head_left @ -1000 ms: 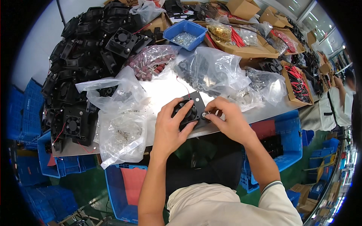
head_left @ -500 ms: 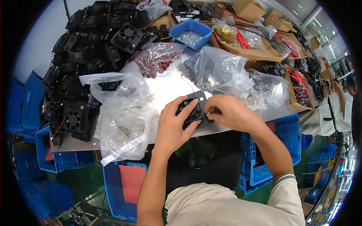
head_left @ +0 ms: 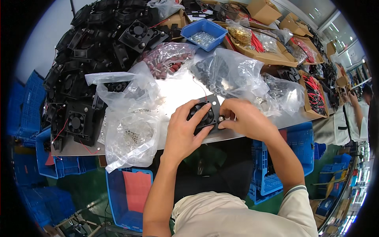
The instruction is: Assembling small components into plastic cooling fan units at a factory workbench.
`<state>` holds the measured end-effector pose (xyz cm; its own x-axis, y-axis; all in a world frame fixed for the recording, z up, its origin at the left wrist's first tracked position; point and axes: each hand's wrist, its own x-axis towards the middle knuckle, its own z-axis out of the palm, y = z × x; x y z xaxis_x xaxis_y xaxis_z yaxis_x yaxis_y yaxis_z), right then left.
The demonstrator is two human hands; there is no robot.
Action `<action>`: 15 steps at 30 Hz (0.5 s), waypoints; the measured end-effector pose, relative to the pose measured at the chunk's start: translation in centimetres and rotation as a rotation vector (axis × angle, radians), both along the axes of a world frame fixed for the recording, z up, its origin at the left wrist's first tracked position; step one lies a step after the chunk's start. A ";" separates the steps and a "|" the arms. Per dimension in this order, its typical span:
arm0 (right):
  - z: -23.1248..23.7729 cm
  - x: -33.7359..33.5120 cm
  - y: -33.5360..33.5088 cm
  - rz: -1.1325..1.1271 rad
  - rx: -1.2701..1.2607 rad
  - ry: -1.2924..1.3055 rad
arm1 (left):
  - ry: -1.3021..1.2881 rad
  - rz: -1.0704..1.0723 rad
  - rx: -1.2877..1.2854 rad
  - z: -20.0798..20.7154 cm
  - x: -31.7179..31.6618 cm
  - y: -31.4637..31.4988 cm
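A black cooling fan [head_left: 207,117] on a flat black plate [head_left: 214,103] lies near the table's front edge, a thin red wire running up from it. My left hand [head_left: 184,125] is wrapped over the fan's left side, its fingers across the frame and thumb at the lower edge. At the plate's right edge my right hand [head_left: 245,117] has thumb and forefinger closed around a small shiny metal fastener [head_left: 221,118]. Whether it is a nut or a screw head is too small to tell.
Black fan units [head_left: 75,123] are heaped at left. Around the work spot lie plastic bags of metal hardware [head_left: 132,134], red-brown parts [head_left: 167,63] and washers [head_left: 221,77]. Behind stands a blue bin [head_left: 203,27] of small fasteners; at right, a carton [head_left: 316,94] of red-black wires.
My right fingers have shifted slightly around the metal fastener, which now shows more plainly between them. My left hand keeps its hold on the fan. The whole view has moved a little.
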<state>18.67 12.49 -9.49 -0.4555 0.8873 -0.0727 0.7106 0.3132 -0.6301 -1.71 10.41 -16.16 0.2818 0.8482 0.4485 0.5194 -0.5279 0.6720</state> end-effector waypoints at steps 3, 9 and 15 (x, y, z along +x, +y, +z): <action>-0.5 0.1 -1.3 -0.003 0.080 0.095 | 0.008 0.005 0.006 0.0 -0.1 0.0; -2.0 0.5 -2.8 -0.078 0.004 0.288 | 0.003 -0.001 -0.015 0.0 0.0 -0.1; -6.3 2.2 -4.3 -0.309 -0.188 0.808 | 0.019 -0.003 -0.009 0.1 0.5 0.2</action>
